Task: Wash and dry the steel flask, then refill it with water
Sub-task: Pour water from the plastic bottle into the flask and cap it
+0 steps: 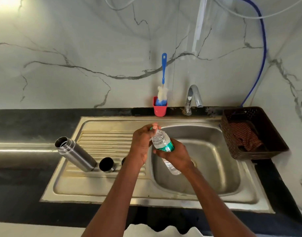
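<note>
Over the sink (246, 194) our right hand (176, 155) grips the plastic bottle (161, 142), our left hand (143, 142) pinches its cap, and the open steel flask (75, 153) stands left on the drainboard.

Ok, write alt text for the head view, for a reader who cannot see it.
Over a steel sink, the right hand holds a plastic water bottle while the left hand pinches its cap. The open steel flask stands on the drainboard, its lid beside it.
</note>
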Tool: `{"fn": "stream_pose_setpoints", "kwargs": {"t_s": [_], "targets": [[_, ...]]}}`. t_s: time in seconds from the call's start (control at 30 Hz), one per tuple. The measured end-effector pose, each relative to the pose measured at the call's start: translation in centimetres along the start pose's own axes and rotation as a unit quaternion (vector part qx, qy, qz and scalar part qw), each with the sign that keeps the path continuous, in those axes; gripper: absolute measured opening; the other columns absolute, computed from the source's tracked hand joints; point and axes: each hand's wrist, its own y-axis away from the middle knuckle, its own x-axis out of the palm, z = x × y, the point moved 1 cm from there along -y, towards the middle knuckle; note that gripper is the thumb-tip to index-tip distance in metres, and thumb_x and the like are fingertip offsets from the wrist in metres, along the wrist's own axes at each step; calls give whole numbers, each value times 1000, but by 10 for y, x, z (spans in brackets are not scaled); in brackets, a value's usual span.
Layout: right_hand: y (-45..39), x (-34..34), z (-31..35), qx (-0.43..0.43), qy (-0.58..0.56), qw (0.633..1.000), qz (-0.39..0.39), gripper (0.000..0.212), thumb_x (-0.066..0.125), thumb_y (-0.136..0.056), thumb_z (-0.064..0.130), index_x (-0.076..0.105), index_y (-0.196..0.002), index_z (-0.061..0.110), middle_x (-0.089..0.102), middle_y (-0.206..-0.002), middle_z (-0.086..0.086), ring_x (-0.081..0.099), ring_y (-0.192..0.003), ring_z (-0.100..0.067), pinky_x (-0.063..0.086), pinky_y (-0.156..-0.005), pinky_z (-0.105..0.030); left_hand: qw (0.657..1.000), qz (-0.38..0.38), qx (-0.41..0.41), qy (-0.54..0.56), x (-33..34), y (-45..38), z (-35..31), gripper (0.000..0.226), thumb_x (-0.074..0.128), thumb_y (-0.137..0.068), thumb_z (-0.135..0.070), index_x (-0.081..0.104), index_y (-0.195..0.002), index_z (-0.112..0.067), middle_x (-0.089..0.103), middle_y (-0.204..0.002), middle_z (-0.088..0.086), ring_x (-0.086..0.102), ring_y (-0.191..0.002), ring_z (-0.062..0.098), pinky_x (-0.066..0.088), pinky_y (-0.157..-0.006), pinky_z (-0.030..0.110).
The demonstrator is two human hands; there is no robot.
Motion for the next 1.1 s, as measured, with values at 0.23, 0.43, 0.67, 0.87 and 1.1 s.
{"fn": "stream_pose_setpoints", "kwargs": {"t_s": [0.23,0.43,0.67,0.87,1.1], "targets": [[2,-1,-13,-13,2,999,50,60,88,-59,65,69,-107,33,76,-96,16,71,-87,-5,61,-84,-35,983,-57,107,-136,-6,13,-7,20,79,-88,-1,81,-105,-12,82,-98,1,77,-94,10,60,-88,29],[13,11,-11,-38,15,996,78,55,94,-64,49,62,-108,41,71,-97,22,66,-87,5,51,-72,-18,952,-174,138,-212,-19,31,1,15,95,-74,-26,83,-80,-18,78,-72,-7,71,-68,6,58,-70,23],[25,45,-17,-51,12,991,127,59,97,-64,39,65,-112,31,72,-99,14,67,-90,0,56,-76,-27,960,-256,41,-104,-80,58,25,17,81,-91,-13,77,-88,3,68,-63,11,57,-48,16,54,-49,29],[34,82,-11,-57,-11,984,167,56,97,-65,36,66,-111,26,74,-100,12,69,-91,-5,58,-79,-31,948,-258,-47,-182,-144,84,100,6,74,-95,-2,79,-93,-5,76,-85,16,69,-63,21,63,-63,31],[41,121,-2,-27,-37,984,173,67,99,-60,40,68,-118,30,77,-105,15,72,-97,-1,61,-90,-35,906,-246,-8,-344,-161,75,122,19,78,-86,-5,80,-86,-24,71,-78,-16,66,-78,-1,50,-73,18]]}}
